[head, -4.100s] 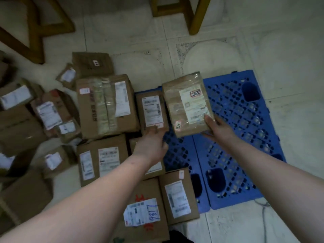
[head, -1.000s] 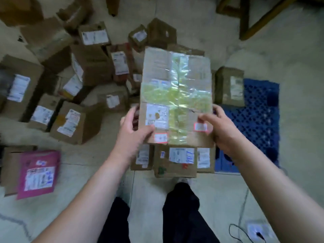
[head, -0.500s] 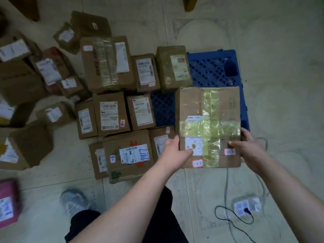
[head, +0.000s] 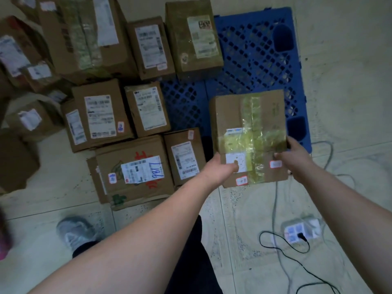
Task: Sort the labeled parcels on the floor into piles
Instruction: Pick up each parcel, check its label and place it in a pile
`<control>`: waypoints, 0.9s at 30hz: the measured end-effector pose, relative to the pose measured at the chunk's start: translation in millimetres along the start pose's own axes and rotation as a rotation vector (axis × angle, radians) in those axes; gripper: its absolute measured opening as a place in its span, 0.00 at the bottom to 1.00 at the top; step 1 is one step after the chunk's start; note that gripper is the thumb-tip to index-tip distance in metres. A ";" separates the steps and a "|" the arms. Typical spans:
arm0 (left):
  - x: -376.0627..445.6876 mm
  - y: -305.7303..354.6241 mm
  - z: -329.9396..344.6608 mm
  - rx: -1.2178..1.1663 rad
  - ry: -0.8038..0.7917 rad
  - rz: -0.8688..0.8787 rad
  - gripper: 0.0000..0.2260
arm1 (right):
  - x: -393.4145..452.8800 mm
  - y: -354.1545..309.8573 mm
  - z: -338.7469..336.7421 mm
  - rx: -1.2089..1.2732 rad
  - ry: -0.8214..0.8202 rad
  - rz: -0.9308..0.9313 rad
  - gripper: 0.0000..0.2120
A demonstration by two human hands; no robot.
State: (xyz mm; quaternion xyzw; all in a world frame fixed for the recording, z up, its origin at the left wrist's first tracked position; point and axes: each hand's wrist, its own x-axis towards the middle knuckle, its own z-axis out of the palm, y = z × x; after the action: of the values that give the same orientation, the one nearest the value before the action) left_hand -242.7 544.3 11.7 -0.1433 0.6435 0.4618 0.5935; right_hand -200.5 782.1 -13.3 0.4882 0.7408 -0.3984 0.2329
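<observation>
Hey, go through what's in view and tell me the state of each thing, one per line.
Taped box: held over the pallet's near edge.
Left hand: grips its near left side, thumb on top.
Right hand: grips its near right side.
Blue pallet: flat on the floor, partly bare.
Box marked 987: lying flat, label up.
Power strip: one black cord plugged in.

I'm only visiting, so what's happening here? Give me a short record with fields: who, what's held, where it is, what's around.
who: a person standing over the floor, seen from a head camera
held: taped cardboard parcel, gripped by left hand and right hand at its near edge
where: over the near part of the blue plastic pallet
around: labeled cardboard boxes in rows to the left, one marked with blue handwriting
also: power strip with a black cable on the tiled floor
</observation>
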 end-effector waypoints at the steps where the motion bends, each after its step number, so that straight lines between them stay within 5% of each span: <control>1: 1.4 -2.2 -1.1 -0.001 -0.006 -0.005 0.27 | 3.2 -2.4 1.4 -0.041 -0.001 -0.019 0.28; 12: 15.5 -20.2 -30.7 -0.013 -0.026 -0.107 0.16 | 10.3 -24.7 44.5 -0.474 -0.134 -0.058 0.25; 18: 10.3 -20.8 -50.5 0.021 -0.096 -0.053 0.31 | 10.4 -43.9 69.6 -0.509 -0.106 -0.009 0.24; 24: 19.4 -33.9 -37.7 -0.032 -0.124 -0.003 0.38 | 12.1 -36.6 57.9 -0.515 -0.022 -0.068 0.06; 27: 27.6 -39.9 -28.3 -0.018 -0.187 0.005 0.39 | 22.0 -24.5 51.6 -0.485 -0.008 -0.065 0.07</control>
State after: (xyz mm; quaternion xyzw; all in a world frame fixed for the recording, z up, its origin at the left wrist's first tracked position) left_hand -238.4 511.5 -33.7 -0.1032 0.5815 0.4804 0.6485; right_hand -234.1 746.7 -50.3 0.3922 0.8293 -0.2180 0.3331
